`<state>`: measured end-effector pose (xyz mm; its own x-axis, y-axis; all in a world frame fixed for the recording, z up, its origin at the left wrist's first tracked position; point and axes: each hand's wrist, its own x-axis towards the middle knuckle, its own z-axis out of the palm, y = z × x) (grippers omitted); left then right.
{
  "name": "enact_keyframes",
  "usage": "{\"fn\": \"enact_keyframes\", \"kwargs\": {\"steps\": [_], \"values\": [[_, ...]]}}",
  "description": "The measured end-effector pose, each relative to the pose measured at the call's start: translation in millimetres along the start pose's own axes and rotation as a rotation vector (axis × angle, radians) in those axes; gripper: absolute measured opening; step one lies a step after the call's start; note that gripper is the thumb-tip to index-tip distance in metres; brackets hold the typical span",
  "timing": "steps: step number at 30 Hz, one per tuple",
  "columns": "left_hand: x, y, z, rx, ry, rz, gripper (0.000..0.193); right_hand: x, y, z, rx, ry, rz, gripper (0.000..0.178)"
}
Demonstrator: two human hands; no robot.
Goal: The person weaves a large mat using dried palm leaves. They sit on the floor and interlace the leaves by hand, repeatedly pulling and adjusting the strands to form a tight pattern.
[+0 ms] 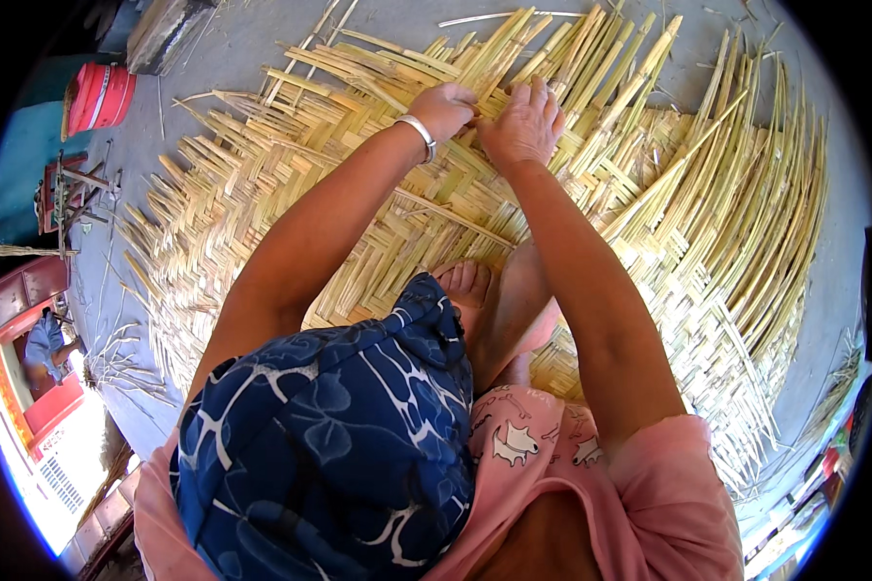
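Observation:
A large mat of woven pale bamboo strips [262,194] lies flat on the grey floor, its loose unwoven strips [736,194] fanning out at the right and top. My left hand [444,108], with a silver bangle [419,134] on the wrist, pinches a strip at the weave's far edge. Right beside it, touching, my right hand [525,121] presses down on the strips with fingers curled. My bare foot [465,283] rests on the mat below the hands. A blue patterned cloth [329,445] covers my knee at the bottom.
A red container [99,97] stands on the floor at the upper left beside a dark wooden piece [165,34]. A small wooden frame [68,189] sits at the left edge. Loose strips [116,363] lie scattered on the concrete floor [833,281] around the mat.

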<state>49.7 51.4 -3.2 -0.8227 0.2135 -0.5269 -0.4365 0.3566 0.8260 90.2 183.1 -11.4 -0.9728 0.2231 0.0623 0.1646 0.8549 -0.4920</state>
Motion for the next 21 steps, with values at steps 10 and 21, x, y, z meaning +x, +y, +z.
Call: {"fn": "enact_keyframes", "kwargs": {"steps": [10,21], "values": [[-6,2,-2,0.64,0.185,0.481,0.045,-24,60,-40,0.06,-0.016,-0.29,0.04],[3,-5,9,1.361,0.054,0.518,0.053,-51,77,-40,-0.262,-0.029,-0.49,0.043]]}}
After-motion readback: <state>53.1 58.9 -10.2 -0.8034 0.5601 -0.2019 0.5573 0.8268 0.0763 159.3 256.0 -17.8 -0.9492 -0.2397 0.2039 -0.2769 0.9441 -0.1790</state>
